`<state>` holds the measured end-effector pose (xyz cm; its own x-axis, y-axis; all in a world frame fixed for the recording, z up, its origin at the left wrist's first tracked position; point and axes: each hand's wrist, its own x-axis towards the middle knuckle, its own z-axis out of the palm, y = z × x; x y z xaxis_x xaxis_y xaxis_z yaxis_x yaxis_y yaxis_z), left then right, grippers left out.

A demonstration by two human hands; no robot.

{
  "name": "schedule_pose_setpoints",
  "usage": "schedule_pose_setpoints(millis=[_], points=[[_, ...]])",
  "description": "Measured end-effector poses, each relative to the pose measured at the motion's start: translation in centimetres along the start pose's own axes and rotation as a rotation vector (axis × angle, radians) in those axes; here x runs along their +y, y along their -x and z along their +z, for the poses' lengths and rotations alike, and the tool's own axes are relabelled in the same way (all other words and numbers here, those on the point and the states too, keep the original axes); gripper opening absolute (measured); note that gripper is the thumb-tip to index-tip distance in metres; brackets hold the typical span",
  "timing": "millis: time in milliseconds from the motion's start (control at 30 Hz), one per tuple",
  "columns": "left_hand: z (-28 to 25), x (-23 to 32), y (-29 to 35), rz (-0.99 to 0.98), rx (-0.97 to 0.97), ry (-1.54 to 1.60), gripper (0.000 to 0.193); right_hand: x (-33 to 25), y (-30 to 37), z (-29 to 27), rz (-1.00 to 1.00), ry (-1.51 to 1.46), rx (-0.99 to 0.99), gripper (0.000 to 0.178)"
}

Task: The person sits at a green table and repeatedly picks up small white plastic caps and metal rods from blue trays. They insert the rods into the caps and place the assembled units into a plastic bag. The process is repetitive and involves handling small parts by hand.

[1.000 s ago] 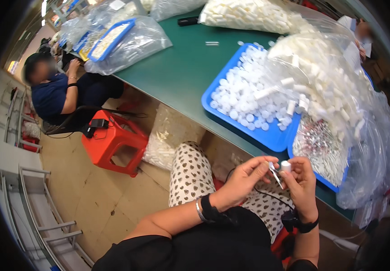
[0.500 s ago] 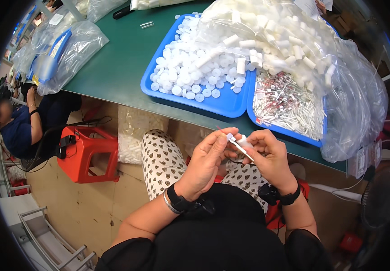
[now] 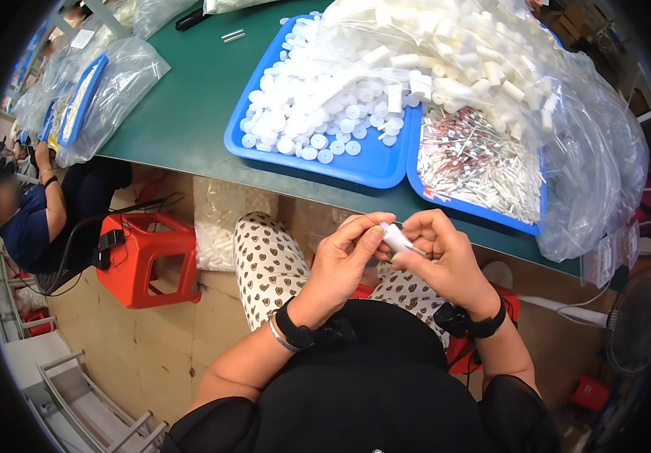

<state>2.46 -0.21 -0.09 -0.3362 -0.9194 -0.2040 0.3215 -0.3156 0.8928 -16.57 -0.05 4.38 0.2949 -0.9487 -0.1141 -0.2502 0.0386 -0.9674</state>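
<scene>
Over my lap, just off the table's edge, both my hands meet around a small white cylinder [image 3: 395, 238]. My left hand [image 3: 344, 255] is closed, thumb and fingertips pinching the cylinder's upper left end, where a small pale piece shows. My right hand [image 3: 446, 253] has its thumb and fingers closed on the lower right side of the same cylinder. A thin dark bit shows beside the right thumb, too small to name. Beyond my hands, a blue tray [image 3: 374, 172] holds many translucent white discs [image 3: 318, 141]. Another blue tray [image 3: 476, 211] holds thin white pieces with red wires [image 3: 472, 155].
A clear plastic bag [image 3: 589, 166] of white foam-like cylinders [image 3: 484, 57] lies over both trays on the green table [image 3: 182, 113]. To the left are a red stool [image 3: 148, 260] and a seated person [image 3: 27, 204]. A fan [image 3: 640, 321] stands at the right.
The thin white stick that lay across my fingers no longer shows; the white cylinder now sits between both hands. My right hand has turned slightly. The view has shifted a little.
</scene>
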Motion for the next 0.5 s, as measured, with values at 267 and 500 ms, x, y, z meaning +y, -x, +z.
schedule_pose_setpoints(millis=[267,500], points=[[1.3,0.9,0.2,0.373,-0.09,-0.558,0.035,0.5,0.6,-1.3,0.2,-0.301,-0.127,0.019],[0.4,-0.7,0.1,-0.091,-0.043,0.202,0.038,-1.1,1.7,-6.8,-0.029,0.473,0.24,0.016]])
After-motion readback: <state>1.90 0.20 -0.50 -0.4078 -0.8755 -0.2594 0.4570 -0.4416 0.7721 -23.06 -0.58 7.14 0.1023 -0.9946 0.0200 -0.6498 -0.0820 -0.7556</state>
